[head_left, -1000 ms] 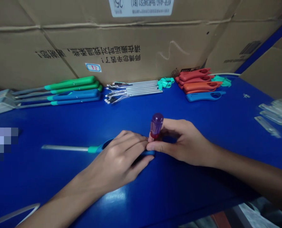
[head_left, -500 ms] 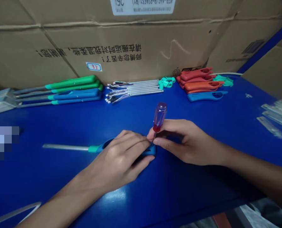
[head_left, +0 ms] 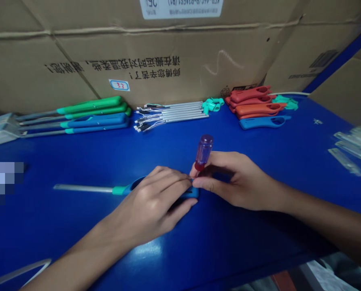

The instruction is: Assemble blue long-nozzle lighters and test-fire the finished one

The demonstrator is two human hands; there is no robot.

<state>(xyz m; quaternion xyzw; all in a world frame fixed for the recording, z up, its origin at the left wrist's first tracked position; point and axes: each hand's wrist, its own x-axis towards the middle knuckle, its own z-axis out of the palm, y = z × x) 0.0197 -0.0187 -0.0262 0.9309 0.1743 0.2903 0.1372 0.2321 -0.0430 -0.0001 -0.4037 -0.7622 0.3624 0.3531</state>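
The person's left hand [head_left: 147, 206] lay palm down over the blue handle of a long-nozzle lighter [head_left: 121, 190], its fingers curled around the handle and pinning it to the blue table [head_left: 77, 230]. The lighter lay flat and roughly level across the view, its bare metal nozzle [head_left: 83, 188] pointing left from a teal collar, and its far end was hidden partly by the hand. The right hand [head_left: 235, 182] was closed in a pinch, thumb and forefinger together on the shaft of a screwdriver with a clear purple and red handle [head_left: 203, 152], which stood slightly tilted just above the lighter's handle. The fingertips of the two hands nearly met there, and they hid the screwdriver's tip, so its contact with the lighter could not be seen. Along the back of the table lay green and blue finished lighters [head_left: 91, 113], a bundle of metal tubes with thin wires [head_left: 171, 115], teal collars [head_left: 212, 104], and red and orange handle shells [head_left: 250, 101] beside a single blue shell [head_left: 264, 122]. Blurred metal strips [head_left: 347, 149] lay to the right, and a printed cardboard box [head_left: 180, 81] stood behind everything.
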